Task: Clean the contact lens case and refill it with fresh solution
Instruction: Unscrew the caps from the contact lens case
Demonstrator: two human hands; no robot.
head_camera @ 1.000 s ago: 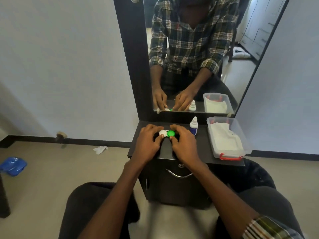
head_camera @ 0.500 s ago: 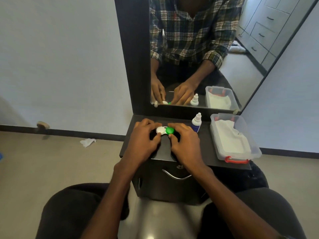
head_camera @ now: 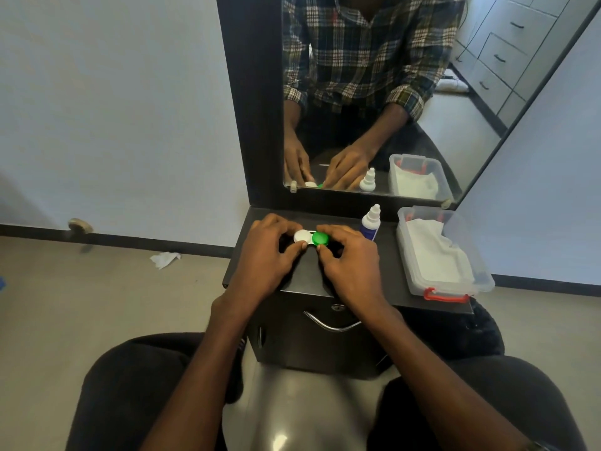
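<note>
head view, centre of the frame: your left hand (head_camera: 265, 255) and right hand (head_camera: 349, 260) close from either side on the contact lens case (head_camera: 311, 237), which rests on the dark desk (head_camera: 387, 271) just below the mirror (head_camera: 374, 92). your left fingers pinch around the white cap (head_camera: 302, 236), your right fingers around the green cap (head_camera: 320, 238); both caps look screwed on, so nothing inside can be seen. the case reads as light, rigid, smooth plastic, likely to skate on the glossy top unless one hand pins it; the ribbed cap rims look like the place to take hold, twisting one cap while the other hand steadies the body. just right of your right hand, the solution bottle (head_camera: 370, 224) stands upright with its nozzle capped, its fill level not visible. at the right edge of the desk, the clear plastic box (head_camera: 481, 278) sits open, white tissue (head_camera: 435, 252) lying loose inside, a red latch on its near end. a crumpled tissue (head_camera: 165, 258) lies on the floor at left.
</note>
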